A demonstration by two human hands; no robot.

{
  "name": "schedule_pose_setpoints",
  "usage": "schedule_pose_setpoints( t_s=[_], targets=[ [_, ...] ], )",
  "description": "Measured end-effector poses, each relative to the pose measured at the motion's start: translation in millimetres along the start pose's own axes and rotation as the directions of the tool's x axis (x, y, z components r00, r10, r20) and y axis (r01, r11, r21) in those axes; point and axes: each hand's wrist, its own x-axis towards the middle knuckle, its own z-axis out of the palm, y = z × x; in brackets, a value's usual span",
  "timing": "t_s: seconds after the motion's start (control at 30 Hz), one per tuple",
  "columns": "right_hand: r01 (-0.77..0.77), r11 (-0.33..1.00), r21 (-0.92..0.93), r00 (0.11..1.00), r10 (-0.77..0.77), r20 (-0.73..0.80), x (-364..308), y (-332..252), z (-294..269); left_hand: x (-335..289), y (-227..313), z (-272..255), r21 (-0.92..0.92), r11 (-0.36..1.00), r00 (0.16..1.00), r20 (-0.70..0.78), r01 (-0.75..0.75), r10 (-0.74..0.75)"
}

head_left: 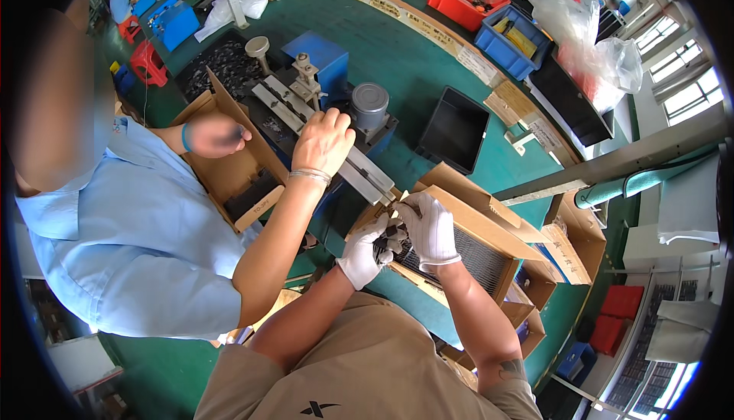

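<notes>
My left hand (pixel 364 253), in a white glove, is closed around a few small black parts (pixel 381 247). Beside it, my right hand (pixel 430 230), gloved too, has its fingers bent together at the lower end of a metal rail (pixel 365 178); whatever they pinch is too small to make out. Under and right of my hands sits an open cardboard box (pixel 508 267) packed with rows of thin dark parts (pixel 480 261). The rail belongs to a bench machine (pixel 306 76), where a co-worker's bare hand (pixel 325 141) rests.
The co-worker's other hand (pixel 216 136) is over a cardboard box (pixel 218 183) at left. A black tray (pixel 454 128) and a round grey tin (pixel 369 105) stand beyond the rail. Blue (pixel 514 42) and red bins (pixel 459 6) line the far shelf. A metal post (pixel 612 162) crosses at right.
</notes>
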Motion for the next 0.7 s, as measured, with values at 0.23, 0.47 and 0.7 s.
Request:
schedule_pose_setpoints(
  t_s=[0.23,0.47,0.7],
  targets=[
    [0.155,0.985,-0.080,0.982,-0.163,-0.099,3.9,8.2,18.9,8.4,-6.9,-15.9,-0.030,0.999,0.999,0.022,-0.028,0.029],
    [0.363,0.913,-0.187,0.924,-0.378,-0.055,16.7,-13.9,9.1,3.8,-3.6,-10.7,-0.074,0.996,0.998,0.029,-0.045,0.047],
    [-0.068,0.973,-0.219,0.956,0.126,0.263,-3.8,-24.8,-6.6,8.7,-9.3,-19.6,0.032,0.997,0.996,-0.050,-0.073,0.075]
  ],
)
